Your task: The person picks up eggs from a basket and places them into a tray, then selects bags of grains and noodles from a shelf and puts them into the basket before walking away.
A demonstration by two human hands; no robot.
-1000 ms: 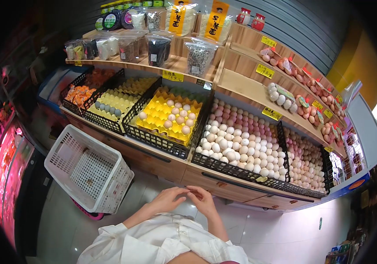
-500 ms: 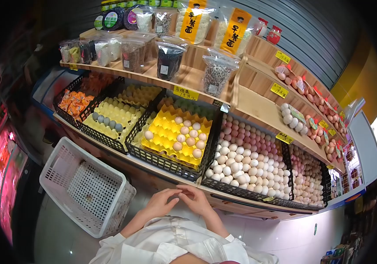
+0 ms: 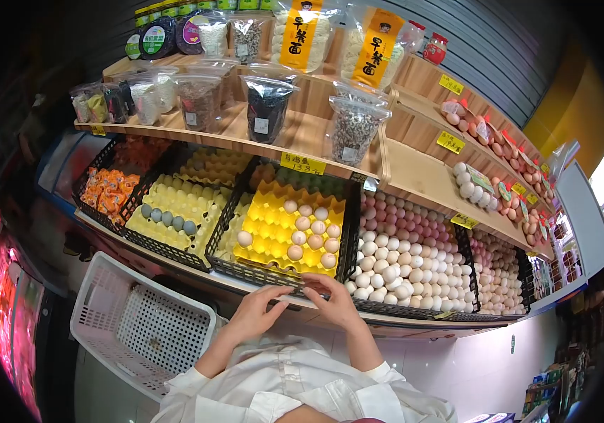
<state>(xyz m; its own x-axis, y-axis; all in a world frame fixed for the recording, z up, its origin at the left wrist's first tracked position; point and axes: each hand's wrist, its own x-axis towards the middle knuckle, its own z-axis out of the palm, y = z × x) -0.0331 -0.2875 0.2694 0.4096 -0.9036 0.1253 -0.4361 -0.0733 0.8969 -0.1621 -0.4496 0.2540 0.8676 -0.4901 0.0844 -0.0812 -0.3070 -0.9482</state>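
My left hand [image 3: 254, 315] is held in front of my body with fingers apart and nothing in it. Beside it, my right hand [image 3: 331, 302] is also empty, its fingers bent and spread, near the front edge of a black crate [image 3: 252, 273]. In that crate a yellow egg tray [image 3: 270, 229] holds several brown eggs [image 3: 302, 223] and bare hollows. White and pale eggs [image 3: 386, 271] fill the crate to the right. To the left, blue-grey eggs [image 3: 168, 218] rest in a pale yellow tray [image 3: 148, 236].
A white plastic basket [image 3: 206, 328] stands on the floor at left. Orange-wrapped items [image 3: 109, 192] lie in the far-left crate. Bagged grains [image 3: 267, 106] line the wooden shelf [image 3: 164, 127] above, with netted eggs [image 3: 474, 185] on shelves at right.
Both hands have moved up and slightly apart, closer to the crates. The view has shifted, so the shelf and crates appear nearer.
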